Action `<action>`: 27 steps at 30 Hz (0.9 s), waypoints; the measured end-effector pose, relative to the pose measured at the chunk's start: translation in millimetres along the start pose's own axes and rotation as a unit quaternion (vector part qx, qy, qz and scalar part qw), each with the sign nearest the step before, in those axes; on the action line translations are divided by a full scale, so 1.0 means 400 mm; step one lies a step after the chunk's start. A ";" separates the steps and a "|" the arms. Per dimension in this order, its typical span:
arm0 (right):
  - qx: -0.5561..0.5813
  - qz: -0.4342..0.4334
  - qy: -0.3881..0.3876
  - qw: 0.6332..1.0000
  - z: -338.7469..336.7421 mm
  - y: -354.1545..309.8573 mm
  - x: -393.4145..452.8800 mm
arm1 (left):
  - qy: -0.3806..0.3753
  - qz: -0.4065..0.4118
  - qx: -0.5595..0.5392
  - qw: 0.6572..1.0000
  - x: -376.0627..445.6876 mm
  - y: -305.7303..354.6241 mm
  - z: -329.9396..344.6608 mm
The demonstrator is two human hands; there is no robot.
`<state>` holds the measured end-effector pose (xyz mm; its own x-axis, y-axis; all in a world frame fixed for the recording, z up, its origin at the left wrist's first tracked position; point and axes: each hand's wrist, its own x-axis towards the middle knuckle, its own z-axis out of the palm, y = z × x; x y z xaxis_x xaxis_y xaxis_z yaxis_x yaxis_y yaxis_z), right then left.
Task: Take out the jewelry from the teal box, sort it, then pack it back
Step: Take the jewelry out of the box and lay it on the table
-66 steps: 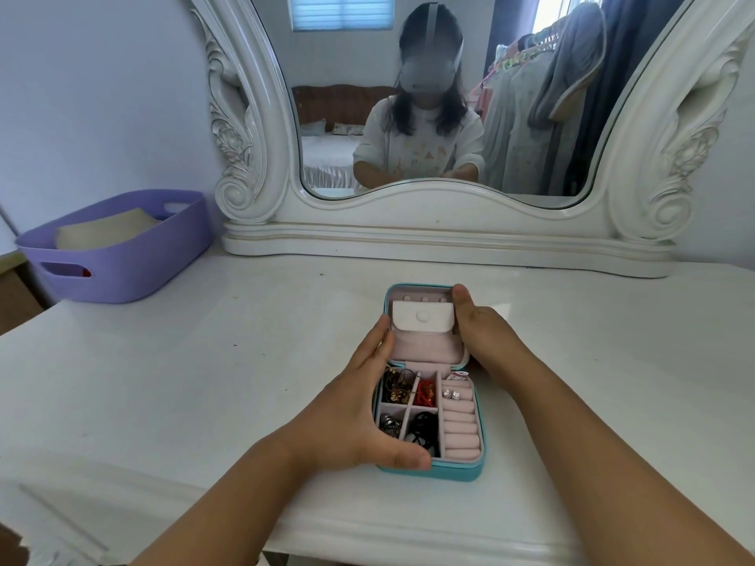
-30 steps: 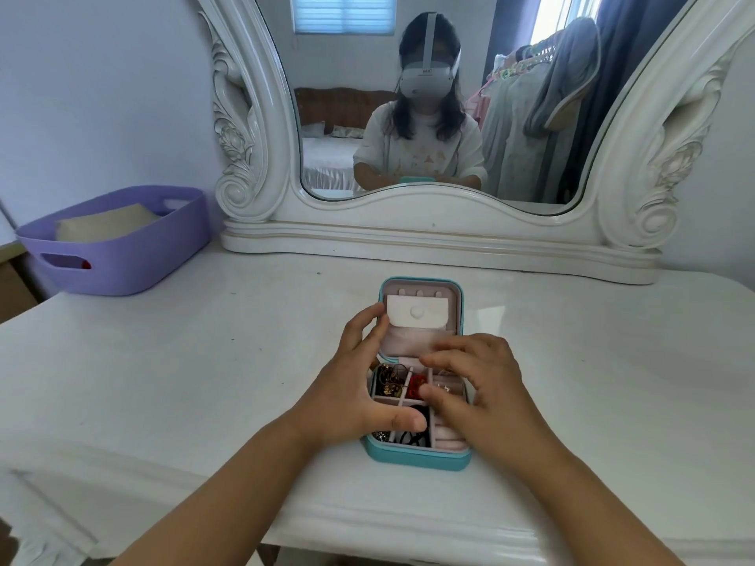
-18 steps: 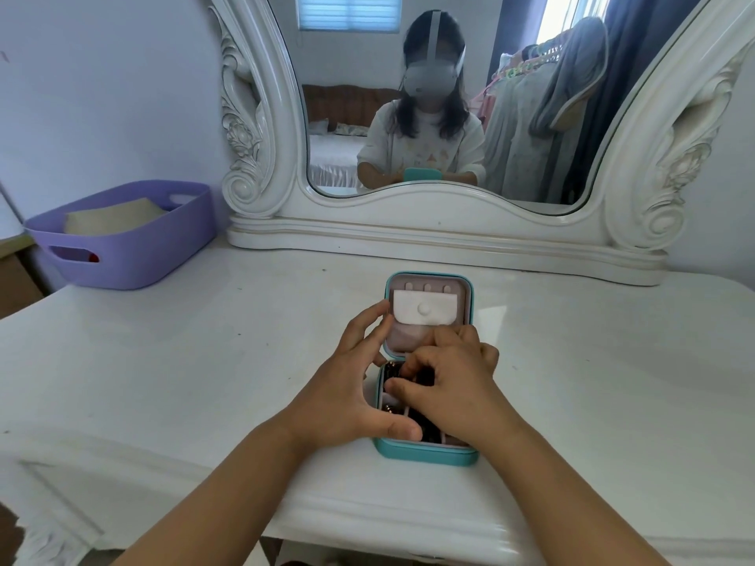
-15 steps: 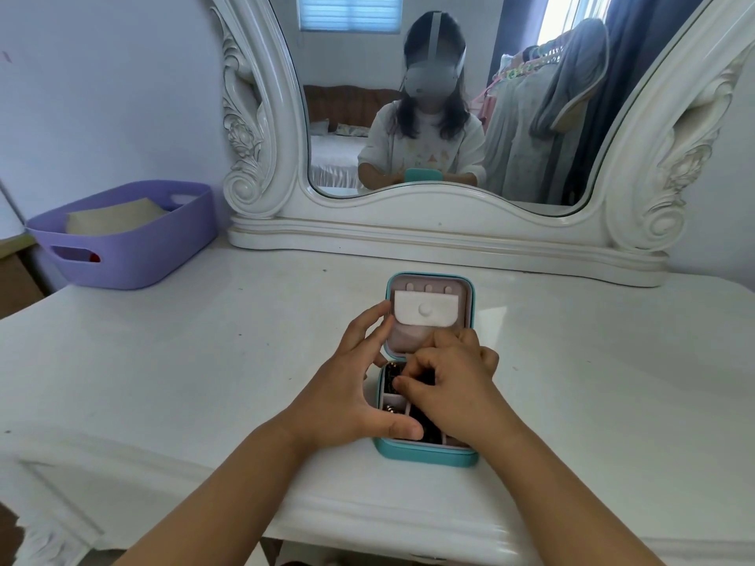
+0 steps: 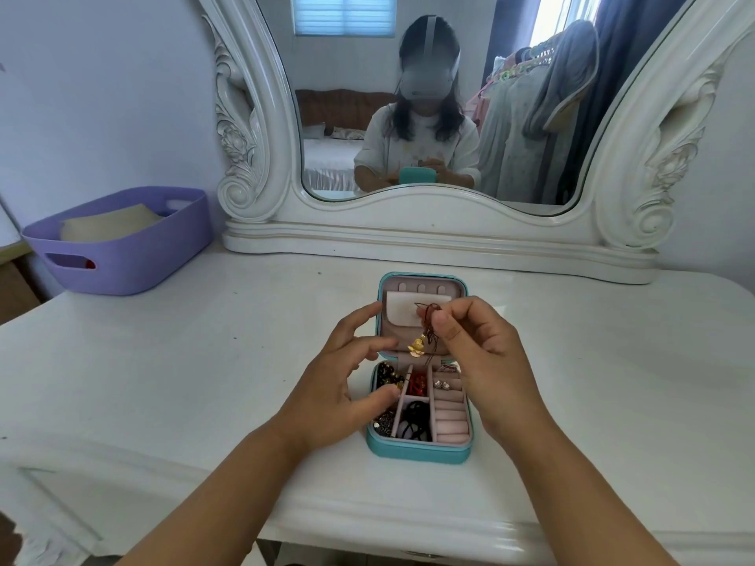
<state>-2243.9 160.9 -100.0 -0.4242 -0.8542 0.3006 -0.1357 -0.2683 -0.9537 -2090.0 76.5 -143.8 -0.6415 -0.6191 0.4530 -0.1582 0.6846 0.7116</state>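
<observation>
The teal box (image 5: 416,450) lies open on the white dresser top, its pink lid raised toward the mirror. Its compartments hold dark beads (image 5: 386,373), a red piece (image 5: 418,384), small silver earrings (image 5: 442,384) and black bands (image 5: 416,418). My right hand (image 5: 484,361) pinches a dark red cord with gold charms (image 5: 425,335) and holds it above the box, in front of the lid. My left hand (image 5: 341,386) rests against the box's left side, fingers spread, its thumb over the left compartments.
A purple basket (image 5: 118,243) with a beige item inside stands at the back left. A large ornate white mirror (image 5: 433,222) runs along the back of the dresser. The dresser's front edge (image 5: 367,520) is close below the box.
My right hand has come up out of the box, pulling the red cord with gold charms with it. My left hand has stayed at the box's left side.
</observation>
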 end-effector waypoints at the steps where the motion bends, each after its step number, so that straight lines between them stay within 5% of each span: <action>1: 0.005 0.004 0.005 1.000 0.000 0.002 0.000 | 0.008 0.004 0.011 1.000 0.001 -0.001 0.000; 11: -0.087 -0.022 0.050 0.995 -0.016 0.024 -0.012 | 0.070 -0.107 0.178 0.976 0.032 0.022 0.023; 17: -0.095 -0.019 0.053 0.994 -0.036 0.040 -0.013 | 0.049 -0.188 0.139 0.971 0.040 0.049 0.024; 27: -0.063 -0.022 0.044 0.997 -0.054 0.032 -0.015 | 0.088 -0.181 0.059 0.978 0.052 0.081 0.001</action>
<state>-2262.4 172.2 -114.2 -0.4911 -0.7995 0.3460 -0.2652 -0.2411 -0.9336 -2108.8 86.1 -111.4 -0.3904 -0.8786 0.2749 -0.4436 0.4412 0.7801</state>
